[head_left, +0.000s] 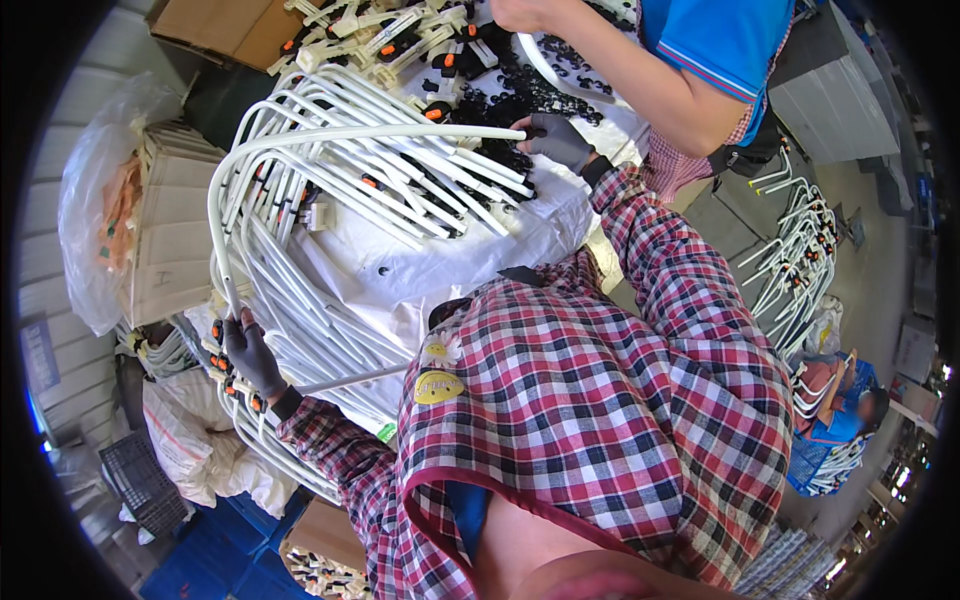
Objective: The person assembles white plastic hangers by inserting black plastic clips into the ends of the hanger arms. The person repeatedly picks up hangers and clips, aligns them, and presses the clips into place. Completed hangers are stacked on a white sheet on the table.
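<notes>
A long white tube (330, 140) with a rounded bend arches over a pile of similar bent tubes (370, 185). My right hand (560, 145), in a dark grey glove with bare fingertips, pinches its far end. Down at the left, my left hand (255, 358), gloved alike, grips the tube's other end between thumb and fingers. Orange-and-black fittings (218, 345) on other tubes sit just beside that hand. Small black clips (545, 95) lie scattered beyond my right hand.
A co-worker's bare arm (640, 75) reaches in at the far right, close to my right hand. Cream plastic parts (400, 40) are heaped at the back. A carton (170, 220) under clear plastic stands left. More tubes (800, 250) lie on the floor at right.
</notes>
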`<state>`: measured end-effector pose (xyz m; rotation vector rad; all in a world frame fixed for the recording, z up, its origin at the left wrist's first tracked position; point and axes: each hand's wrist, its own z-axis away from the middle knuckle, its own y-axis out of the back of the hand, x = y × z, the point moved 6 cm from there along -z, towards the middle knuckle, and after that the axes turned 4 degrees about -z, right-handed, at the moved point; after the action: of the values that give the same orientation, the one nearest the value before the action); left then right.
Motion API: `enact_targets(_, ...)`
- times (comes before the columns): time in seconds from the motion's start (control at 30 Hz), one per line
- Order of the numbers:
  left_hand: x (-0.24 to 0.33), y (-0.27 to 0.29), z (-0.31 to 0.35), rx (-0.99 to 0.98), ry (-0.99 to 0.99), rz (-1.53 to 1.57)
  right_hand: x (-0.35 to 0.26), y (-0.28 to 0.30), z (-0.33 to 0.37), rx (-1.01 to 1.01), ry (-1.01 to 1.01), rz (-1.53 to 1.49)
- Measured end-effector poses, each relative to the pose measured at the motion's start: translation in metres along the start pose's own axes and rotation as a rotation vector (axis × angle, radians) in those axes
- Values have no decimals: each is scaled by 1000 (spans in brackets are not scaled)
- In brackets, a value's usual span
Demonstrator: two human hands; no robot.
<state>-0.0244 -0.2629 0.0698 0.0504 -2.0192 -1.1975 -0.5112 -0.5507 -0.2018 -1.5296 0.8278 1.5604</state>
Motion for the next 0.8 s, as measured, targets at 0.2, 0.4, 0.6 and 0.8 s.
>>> enact_targets(0.2, 2, 12, 8, -4, 5, -32, -55, -11, 0, 41, 396, 703)
enact_targets(0.4, 13, 19, 22, 14, -39, -25, -71, -19, -9, -155, 392, 1169)
enact_targets(0.6, 53, 7, 20, 2, -215, -261, -94, -45, -22, -287, 205, 630)
enact_targets(0.8, 153, -67, 8, -151, -501, -329, -231, -97, -63, 335, 801, 757)
